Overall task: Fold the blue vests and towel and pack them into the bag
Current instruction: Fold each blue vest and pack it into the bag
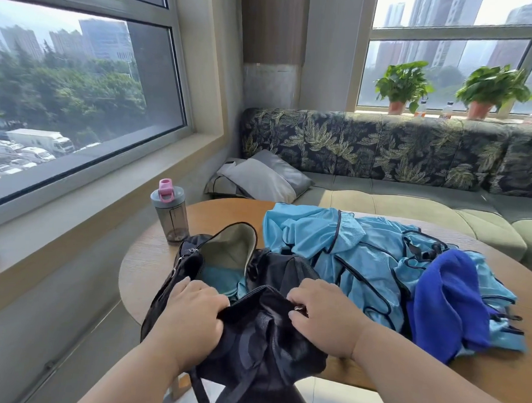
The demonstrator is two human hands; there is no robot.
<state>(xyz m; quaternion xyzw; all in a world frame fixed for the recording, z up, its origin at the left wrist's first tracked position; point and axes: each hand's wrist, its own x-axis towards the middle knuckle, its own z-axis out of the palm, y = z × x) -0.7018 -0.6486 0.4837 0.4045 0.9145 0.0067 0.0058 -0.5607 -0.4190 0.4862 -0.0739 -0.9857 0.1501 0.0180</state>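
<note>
Nearest the camera: both hands on the black bag [253,316], which sits at the near left edge of the round wooden table [152,257], partly overhanging it.

Left hand [189,313]: fingers curled over the near rim of the bag mouth, gripping the fabric. Right hand [324,313]: fingers curled on the bag's top edge at a small metal piece, probably the zipper pull; it pinches there, though the exact contact is partly hidden under the fingers. Judgement: the two hands are spreading or holding the opening.

Bag mouth gapes away from the person, long axis running near-to-far and slightly left. Inside, a patch of light blue cloth [224,280] shows, so at least one item appears already packed.

Key relation: the remaining blue vests [357,251] lie in an unfolded heap to the right of the bag, touching its right side, so nearer the right hand. The darker blue towel [449,297] is draped on the heap's right end, farther right again. Neither is folded yet.

Judgement: next reach falls to the right hand, rightward and slightly forward.

Beyond: a grey water bottle [169,215] with pink cap stands just behind the bag, left. Farther off, a leaf-patterned sofa [413,153].
</note>
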